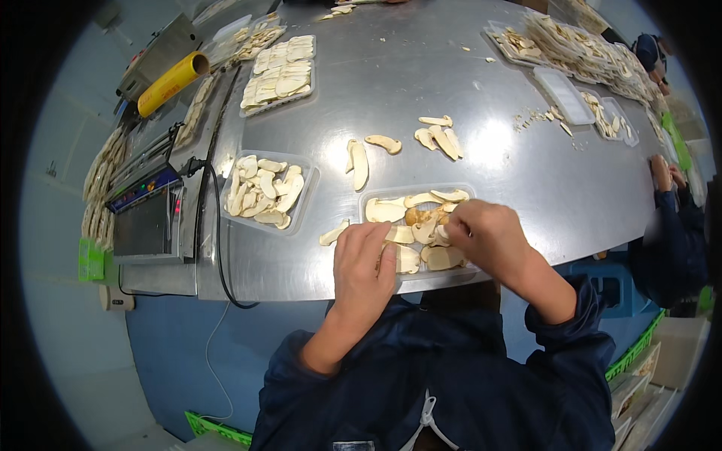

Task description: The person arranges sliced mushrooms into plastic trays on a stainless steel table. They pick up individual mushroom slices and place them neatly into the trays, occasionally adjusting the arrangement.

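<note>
A clear plastic tray (369,195) of mushroom slices lies before me at the table's near edge. Pale slices (386,211) line its far side, and browner mushroom pieces (423,216) lie in its middle. My left hand (365,268) is over the tray's left end, its thumb beside the slices; the fingertips' grip is unclear. Over the right end, my right hand (489,232) has curled fingers among the slices. Whether it pinches one is hidden. Just left of the tray is a loose slice (334,233). Farther out lie several more loose slices (359,163).
To the left stand a tray of jumbled slices (265,191), a packing machine (146,220) with a black cable (216,237), and a yellow film roll (174,84). Neatly layered trays (279,76) sit farther back. Stacked trays (586,51) and another person's hands (664,172) are right.
</note>
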Demonstrator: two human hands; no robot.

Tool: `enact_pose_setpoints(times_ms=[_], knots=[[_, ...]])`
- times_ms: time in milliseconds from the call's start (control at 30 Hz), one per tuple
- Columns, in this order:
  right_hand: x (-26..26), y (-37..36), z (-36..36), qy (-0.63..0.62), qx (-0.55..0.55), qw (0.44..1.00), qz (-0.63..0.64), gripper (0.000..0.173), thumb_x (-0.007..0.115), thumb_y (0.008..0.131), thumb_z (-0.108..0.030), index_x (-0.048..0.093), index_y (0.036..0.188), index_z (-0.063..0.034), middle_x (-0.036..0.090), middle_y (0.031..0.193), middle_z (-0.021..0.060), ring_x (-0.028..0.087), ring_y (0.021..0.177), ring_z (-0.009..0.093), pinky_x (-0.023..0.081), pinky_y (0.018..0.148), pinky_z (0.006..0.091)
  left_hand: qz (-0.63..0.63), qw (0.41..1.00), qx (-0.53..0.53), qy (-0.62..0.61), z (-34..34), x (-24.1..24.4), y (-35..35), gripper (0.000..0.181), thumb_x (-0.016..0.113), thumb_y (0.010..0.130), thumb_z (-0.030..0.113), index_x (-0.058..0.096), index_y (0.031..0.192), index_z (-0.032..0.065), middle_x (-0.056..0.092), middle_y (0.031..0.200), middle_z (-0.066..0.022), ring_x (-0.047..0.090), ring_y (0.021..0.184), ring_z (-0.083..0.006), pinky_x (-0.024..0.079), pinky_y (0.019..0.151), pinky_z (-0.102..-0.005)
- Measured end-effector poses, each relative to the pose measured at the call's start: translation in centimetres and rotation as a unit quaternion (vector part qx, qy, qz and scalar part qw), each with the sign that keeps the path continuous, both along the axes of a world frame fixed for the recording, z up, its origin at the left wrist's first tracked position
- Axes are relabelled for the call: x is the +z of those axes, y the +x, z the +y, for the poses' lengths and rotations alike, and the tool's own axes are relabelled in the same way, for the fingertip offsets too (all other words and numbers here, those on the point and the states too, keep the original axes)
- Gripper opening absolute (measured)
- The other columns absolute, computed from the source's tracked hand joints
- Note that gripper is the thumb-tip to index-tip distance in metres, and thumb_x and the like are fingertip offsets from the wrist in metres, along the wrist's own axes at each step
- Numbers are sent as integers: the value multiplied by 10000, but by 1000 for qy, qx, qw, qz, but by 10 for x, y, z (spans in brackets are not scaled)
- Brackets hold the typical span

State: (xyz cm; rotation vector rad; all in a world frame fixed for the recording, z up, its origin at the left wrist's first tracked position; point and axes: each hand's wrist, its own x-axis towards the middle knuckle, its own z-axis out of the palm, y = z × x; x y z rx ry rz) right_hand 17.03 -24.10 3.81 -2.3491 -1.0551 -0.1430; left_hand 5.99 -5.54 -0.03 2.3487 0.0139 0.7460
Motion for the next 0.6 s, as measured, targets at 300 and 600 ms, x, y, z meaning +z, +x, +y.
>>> enact_pose_setpoints(times_ms=[300,600], knots=[[-1,38,1,-16,-82,996,44,152,561,847,-131,676,819,-35,649,817,171,628,736,371,516,680,432,88,992,-53,71,-15,5,16,354,641,808,35,625,1162,39,513,1217,-201,413,1204,-452,358,1006,-490],[-28,121,31,-118,-177,974,81,261,657,776,-260,681,780,1,669,788,201,645,742,369,520,697,427,1,999,32,20,5,-3,6,235,636,815,27,662,1048,8,610,1120,-181,535,1116,-408,425,965,-456]])
